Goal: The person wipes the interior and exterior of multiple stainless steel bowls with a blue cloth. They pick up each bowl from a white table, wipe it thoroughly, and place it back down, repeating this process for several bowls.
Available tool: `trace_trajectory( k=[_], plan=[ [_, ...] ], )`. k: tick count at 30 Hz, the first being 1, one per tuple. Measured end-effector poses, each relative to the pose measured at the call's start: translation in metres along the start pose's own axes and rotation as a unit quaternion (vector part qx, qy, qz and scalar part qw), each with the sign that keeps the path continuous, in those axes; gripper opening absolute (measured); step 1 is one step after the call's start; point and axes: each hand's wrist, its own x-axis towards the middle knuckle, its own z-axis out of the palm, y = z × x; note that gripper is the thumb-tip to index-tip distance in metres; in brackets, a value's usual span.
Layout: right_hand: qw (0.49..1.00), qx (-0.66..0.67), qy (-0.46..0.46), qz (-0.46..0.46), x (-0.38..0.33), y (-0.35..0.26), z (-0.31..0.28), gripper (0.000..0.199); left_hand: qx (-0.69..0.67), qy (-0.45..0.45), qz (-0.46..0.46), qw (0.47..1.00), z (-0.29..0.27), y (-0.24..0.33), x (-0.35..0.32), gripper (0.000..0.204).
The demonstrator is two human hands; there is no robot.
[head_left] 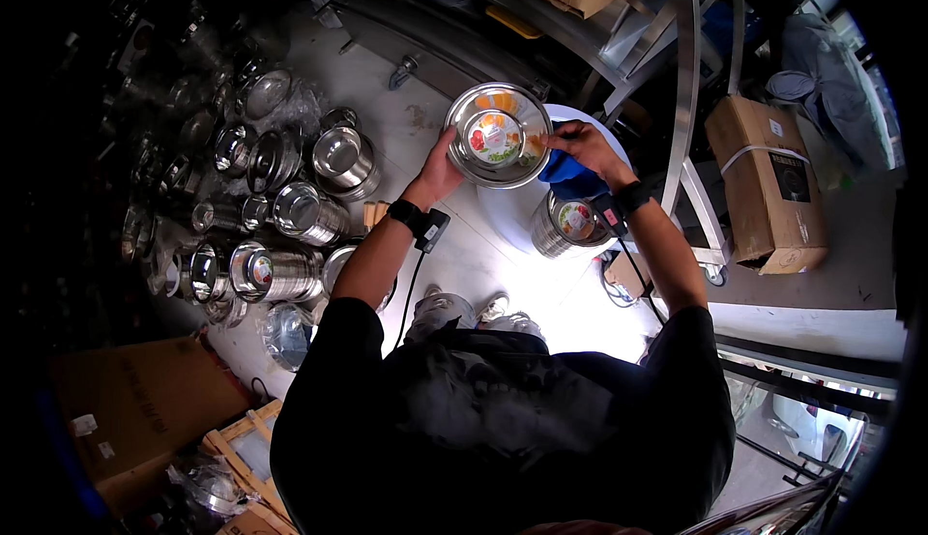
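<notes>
A shiny steel bowl with a round, fruit-patterned label in its middle is held up in front of me. My left hand grips its left rim, thumb along the edge. At the right rim, the fingers of my right hand pinch the bowl. Just under that hand lies a dark blue cloth; whether the palm touches it I cannot tell. A stack of similar steel bowls, the top one labelled, sits beside the cloth on a white round surface.
Many stacked steel pots and bowls crowd the floor at left. A metal frame rises at right beside a strapped cardboard box. Another large carton and a wooden crate stand at lower left. Cables hang from both wrists.
</notes>
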Motion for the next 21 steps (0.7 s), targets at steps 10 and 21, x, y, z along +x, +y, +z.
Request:
trace_trajectory(
  k=[10,21],
  plan=[
    [0.97,-0.185,0.131,-0.091,-0.039,-0.032,0.072,0.044,0.133,0.128,-0.046,0.982,-0.068,0.022,-0.075,0.07],
    [0.562,-0.795,0.057,-0.221,-0.024,-0.051,0.226,0.047,0.204,0.1,-0.001,0.974,-0.054,0.03,-0.105,0.085]
  ],
)
